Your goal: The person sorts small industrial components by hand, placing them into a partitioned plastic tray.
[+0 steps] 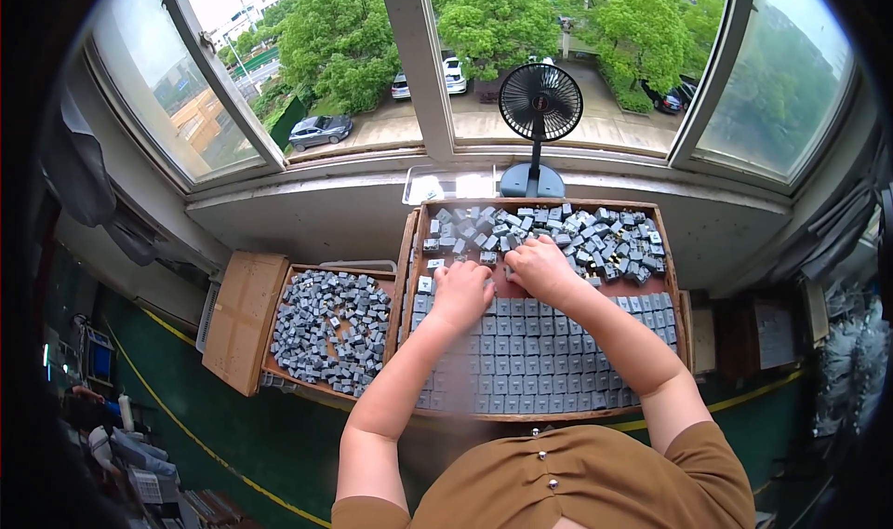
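Both my hands are over a shallow wooden tray (682, 343). Its far part holds a heap of loose grey blocks (595, 241), small and box-shaped; some show brass-coloured bits. Nearer me, rows of similar grey blocks (530, 352) stand side by side in a tight grid. My left hand (462, 292) has its fingers curled down at the left end of the far row; its fingertips are partly hidden. Just right of it, my right hand (541, 264) bends its fingers together at the heap's near edge. What either hand grips, if anything, I cannot make out.
Left of the tray, a second wooden box (395, 298) holds many loose grey blocks, with a cardboard flap (244, 320) beside it. A black desk fan (539, 110) stands behind the tray by the window, next to a clear plastic container (451, 185).
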The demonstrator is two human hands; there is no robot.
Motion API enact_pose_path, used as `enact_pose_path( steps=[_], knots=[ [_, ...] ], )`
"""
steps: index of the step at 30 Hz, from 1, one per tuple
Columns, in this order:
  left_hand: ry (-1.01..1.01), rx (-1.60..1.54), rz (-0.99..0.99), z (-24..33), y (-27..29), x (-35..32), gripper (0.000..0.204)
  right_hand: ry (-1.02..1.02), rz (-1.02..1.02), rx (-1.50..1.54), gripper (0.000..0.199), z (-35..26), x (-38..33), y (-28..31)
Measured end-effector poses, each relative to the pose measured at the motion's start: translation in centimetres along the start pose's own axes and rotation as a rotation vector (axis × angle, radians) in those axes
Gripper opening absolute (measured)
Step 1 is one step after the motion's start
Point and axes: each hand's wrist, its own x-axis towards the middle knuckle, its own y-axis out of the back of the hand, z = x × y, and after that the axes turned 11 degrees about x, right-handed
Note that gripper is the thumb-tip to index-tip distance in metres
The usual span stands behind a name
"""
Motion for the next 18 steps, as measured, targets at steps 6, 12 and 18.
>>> enact_pose_path(
  steps=[6, 12, 18],
  knots=[
    [0.009, 0.010, 0.036, -0.1, 0.2, -0.1, 0.027, -0.088, 0.032, 0.242, 0.014, 2.4, -0.4, 3.8],
    [0.032, 0.036, 0.038, 2.2, -1.2, 1.2, 0.029, -0.081, -0.107, 0.221, 0.019, 2.2, -2.5, 4.6],
    [0.057, 0.021, 0.131, 1.0, -2.4, 0.9, 0.020, -0.129, -0.168, 0.285, 0.018, 2.3, -2.8, 3.9]
  ],
)
